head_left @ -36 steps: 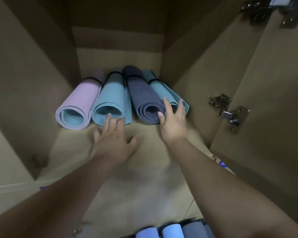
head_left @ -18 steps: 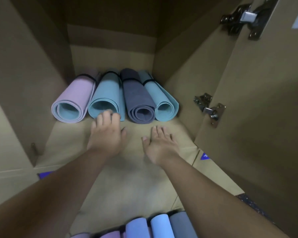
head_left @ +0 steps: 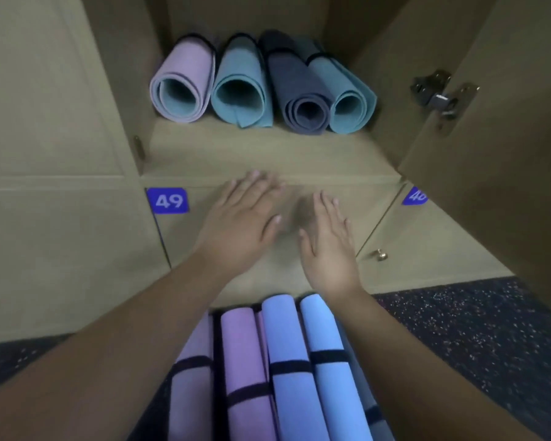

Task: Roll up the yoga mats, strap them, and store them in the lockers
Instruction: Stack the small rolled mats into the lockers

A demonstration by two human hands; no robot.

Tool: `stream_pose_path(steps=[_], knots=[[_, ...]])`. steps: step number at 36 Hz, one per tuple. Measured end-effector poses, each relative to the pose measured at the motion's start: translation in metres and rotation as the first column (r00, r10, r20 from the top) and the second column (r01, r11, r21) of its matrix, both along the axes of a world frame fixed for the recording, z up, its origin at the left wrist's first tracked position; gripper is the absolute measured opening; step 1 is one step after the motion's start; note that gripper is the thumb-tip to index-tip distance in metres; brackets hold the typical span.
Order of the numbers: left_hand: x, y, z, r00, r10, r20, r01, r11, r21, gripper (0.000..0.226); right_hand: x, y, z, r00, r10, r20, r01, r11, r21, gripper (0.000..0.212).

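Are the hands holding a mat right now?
No, the left hand and right hand are both open and empty, between the locker's mats and the floor's.

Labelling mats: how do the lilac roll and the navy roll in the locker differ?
The lilac roll shows a teal inner face and a wide hollow; the navy roll is navy throughout and wound tighter. Lilac lies leftmost, navy third from the left. Both lie flat, open ends outward, each with a black strap.

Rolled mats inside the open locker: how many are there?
4, side by side at the back: lilac mat leftmost, teal mat, navy mat, then another teal mat rightmost. More could be hidden behind.
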State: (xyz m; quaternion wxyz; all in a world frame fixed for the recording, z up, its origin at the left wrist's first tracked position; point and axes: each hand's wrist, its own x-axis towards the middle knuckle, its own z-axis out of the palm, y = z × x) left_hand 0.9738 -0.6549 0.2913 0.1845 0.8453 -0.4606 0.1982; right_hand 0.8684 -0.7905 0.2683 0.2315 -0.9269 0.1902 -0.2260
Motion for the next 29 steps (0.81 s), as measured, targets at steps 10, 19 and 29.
stream_pose_path(steps=[10,19,29], knots=[[-0.053,0.096,-0.176,0.746,0.297,-0.596,-0.172,0.951,0.258,0.057,-0.077,0.054,-0.159,0.873,-0.006,-0.488,0.12,0.972,0.204,0.071],[-0.113,0.147,-0.265,0.235,0.454,-0.86,-0.312,0.873,0.375,0.075,-0.095,0.087,-0.2,0.74,0.058,-0.67,0.083,0.981,0.176,0.082],[-0.14,0.172,-0.297,-0.086,0.414,-0.906,-0.342,0.842,0.417,0.099,-0.102,0.107,-0.218,0.649,0.056,-0.759,0.025,0.995,0.095,0.075]])
